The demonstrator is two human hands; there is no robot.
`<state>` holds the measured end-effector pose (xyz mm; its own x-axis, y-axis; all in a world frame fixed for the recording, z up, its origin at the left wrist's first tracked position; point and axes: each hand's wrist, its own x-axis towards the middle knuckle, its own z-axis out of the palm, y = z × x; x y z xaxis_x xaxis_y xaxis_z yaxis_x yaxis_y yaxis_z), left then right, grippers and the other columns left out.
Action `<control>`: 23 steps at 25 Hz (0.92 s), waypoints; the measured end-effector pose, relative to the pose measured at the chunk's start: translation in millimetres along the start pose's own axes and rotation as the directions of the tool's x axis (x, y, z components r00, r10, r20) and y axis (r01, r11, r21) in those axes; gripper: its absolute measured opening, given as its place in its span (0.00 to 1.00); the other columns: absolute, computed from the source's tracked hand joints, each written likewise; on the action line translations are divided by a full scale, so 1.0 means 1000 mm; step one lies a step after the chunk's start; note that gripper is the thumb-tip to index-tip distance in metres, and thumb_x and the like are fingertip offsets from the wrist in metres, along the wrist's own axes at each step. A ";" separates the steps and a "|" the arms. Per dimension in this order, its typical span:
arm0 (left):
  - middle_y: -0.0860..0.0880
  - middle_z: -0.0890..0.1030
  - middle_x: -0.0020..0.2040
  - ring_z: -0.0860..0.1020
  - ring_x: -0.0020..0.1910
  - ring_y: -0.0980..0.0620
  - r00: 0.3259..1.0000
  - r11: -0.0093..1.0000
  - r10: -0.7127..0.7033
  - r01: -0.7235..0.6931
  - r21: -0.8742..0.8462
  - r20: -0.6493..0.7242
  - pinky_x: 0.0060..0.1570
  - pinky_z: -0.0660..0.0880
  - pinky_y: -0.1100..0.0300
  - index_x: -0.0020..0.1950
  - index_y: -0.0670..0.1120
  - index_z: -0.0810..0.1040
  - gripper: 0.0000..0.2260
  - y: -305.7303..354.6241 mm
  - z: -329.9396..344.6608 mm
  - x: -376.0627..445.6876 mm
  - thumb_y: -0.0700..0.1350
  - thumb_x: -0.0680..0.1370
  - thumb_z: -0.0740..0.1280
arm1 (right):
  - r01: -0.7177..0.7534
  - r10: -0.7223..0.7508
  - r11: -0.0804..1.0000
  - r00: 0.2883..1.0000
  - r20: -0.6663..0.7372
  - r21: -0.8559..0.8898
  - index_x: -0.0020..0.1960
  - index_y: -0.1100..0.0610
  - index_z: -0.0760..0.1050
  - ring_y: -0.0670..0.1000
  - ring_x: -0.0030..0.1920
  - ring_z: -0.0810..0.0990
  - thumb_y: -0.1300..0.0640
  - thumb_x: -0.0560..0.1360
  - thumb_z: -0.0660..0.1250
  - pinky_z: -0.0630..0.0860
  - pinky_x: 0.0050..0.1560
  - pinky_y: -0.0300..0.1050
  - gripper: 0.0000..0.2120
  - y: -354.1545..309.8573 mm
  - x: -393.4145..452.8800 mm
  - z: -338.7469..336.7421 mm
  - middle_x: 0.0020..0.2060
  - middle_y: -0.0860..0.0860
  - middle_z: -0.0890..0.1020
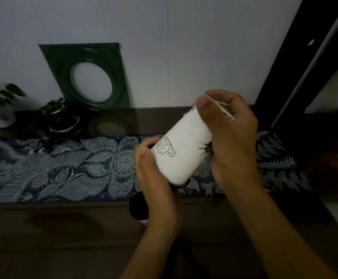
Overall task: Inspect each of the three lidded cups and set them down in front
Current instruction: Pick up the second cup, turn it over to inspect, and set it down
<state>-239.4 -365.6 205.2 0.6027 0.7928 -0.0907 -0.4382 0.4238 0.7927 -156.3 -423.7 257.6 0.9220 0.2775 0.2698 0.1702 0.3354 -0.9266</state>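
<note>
A white cup [182, 148] with black line drawings is held tilted above the table, its top end pointing to the upper right. My left hand [154, 178] grips its lower end. My right hand [230, 137] wraps the upper end and side, thumb across the rim. Below my left wrist a dark round lid on a white body [139, 208] shows, most likely another cup standing on the table; my arm hides most of it. No third cup is visible.
A blue patterned runner [63, 168] crosses the dark table [63, 228]. Two potted plants [61, 115] stand at the back left. A green square frame [91, 75] with a round opening leans on the wall. A dark post [297, 77] rises at the right.
</note>
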 end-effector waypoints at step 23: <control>0.39 0.86 0.55 0.84 0.48 0.38 0.814 0.805 -0.536 0.573 -0.156 0.227 0.39 0.83 0.49 0.61 0.45 0.82 0.23 0.016 0.000 -0.008 0.61 0.78 0.61 | 0.066 -0.078 0.996 0.969 0.233 0.060 0.55 0.57 0.78 0.62 0.49 0.85 0.42 0.64 0.77 0.83 0.49 0.61 0.26 -0.009 0.008 -0.006 0.48 0.58 0.85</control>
<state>-251.3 -365.5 218.9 0.8761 0.3189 -0.3617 -0.1111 0.8634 0.4921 -148.1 -430.0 266.6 0.7992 0.4529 0.3951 0.2096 0.4062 -0.8894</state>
